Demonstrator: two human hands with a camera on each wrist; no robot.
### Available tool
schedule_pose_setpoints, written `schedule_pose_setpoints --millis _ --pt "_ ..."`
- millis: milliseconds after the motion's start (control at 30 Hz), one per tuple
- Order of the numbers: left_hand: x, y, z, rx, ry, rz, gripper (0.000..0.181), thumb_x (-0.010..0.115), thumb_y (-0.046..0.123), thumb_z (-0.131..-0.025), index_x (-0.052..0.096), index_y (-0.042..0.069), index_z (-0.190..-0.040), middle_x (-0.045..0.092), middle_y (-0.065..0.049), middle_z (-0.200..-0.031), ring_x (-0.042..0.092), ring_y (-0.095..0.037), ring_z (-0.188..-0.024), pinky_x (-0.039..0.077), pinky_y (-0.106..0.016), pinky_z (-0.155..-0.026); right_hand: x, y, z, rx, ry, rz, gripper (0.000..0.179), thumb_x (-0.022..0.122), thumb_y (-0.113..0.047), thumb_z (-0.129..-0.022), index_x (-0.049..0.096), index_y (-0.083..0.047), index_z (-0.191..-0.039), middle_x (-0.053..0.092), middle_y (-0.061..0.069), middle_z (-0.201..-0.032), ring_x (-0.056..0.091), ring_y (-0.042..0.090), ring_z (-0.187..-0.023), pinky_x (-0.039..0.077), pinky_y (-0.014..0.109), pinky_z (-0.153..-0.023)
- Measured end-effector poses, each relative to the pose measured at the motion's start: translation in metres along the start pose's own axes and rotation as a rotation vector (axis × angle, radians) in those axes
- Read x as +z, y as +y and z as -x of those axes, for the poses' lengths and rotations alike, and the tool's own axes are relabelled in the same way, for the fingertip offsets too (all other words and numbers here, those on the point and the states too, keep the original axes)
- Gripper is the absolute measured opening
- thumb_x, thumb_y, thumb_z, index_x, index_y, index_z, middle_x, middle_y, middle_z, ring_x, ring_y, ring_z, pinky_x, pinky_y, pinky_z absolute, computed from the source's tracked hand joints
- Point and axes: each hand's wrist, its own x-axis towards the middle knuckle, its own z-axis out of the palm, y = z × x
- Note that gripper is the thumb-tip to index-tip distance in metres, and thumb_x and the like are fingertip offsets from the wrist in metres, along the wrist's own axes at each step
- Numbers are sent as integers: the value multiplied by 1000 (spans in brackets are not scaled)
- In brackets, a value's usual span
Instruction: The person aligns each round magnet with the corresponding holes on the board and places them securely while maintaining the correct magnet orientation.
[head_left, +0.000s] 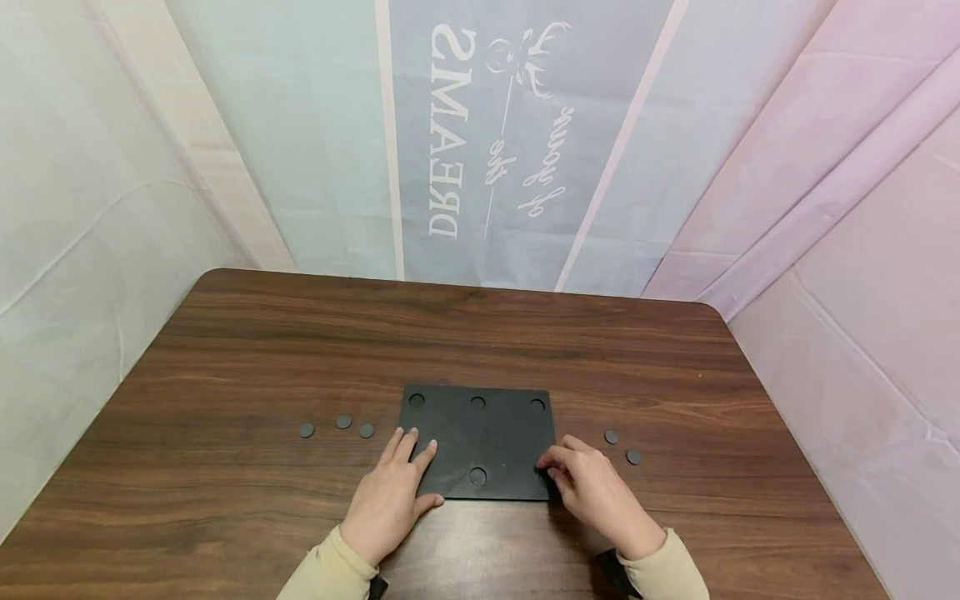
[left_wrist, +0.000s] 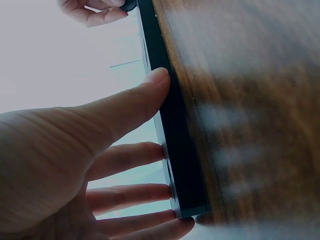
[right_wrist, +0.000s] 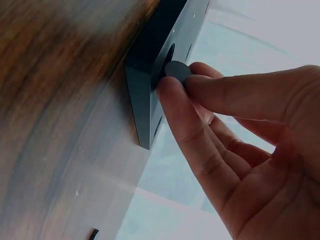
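Note:
A flat black rectangular board [head_left: 495,442] with round recesses lies on the table. My left hand [head_left: 390,500] rests on its left end, fingers spread and fairly straight. In the left wrist view the thumb [left_wrist: 157,77] touches the board's front edge. My right hand [head_left: 592,492] is at the board's right front corner. Between thumb and fingertips it pinches a small dark grey disc [right_wrist: 178,72], tilted at the mouth of a round recess [right_wrist: 170,52]. Three recesses run along the far side, and another recess [head_left: 477,477] shows at the front middle.
Three loose grey discs, one of them a disc [head_left: 344,422] set slightly farther back, lie left of the board. Two more, including a disc [head_left: 633,457], lie to its right. The brown wooden table [head_left: 495,333] ends at hanging printed cloth [head_left: 495,167].

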Motion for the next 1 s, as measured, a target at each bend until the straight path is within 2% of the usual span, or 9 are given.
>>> schedule_pose_setpoints --millis 633,1000 --pt "0 0 1 -3 -2 -7 64 81 33 -73 62 5 -128 51 -24 -135 43 -44 -130 57 -43 -70 1 2 -1 14 -33 2 23 68 8 -82 70 -14 -86 63 -5 -82 58 3 -68 48 20 -58" --pt "0 0 1 2 3 -8 64 81 32 -73 62 5 -128 51 -24 -135 44 -43 -130 57 -44 -72 0 2 -2 27 -43 -18 18 69 7 -81 71 -12 -82 59 -5 -77 54 1 -64 47 19 -55"
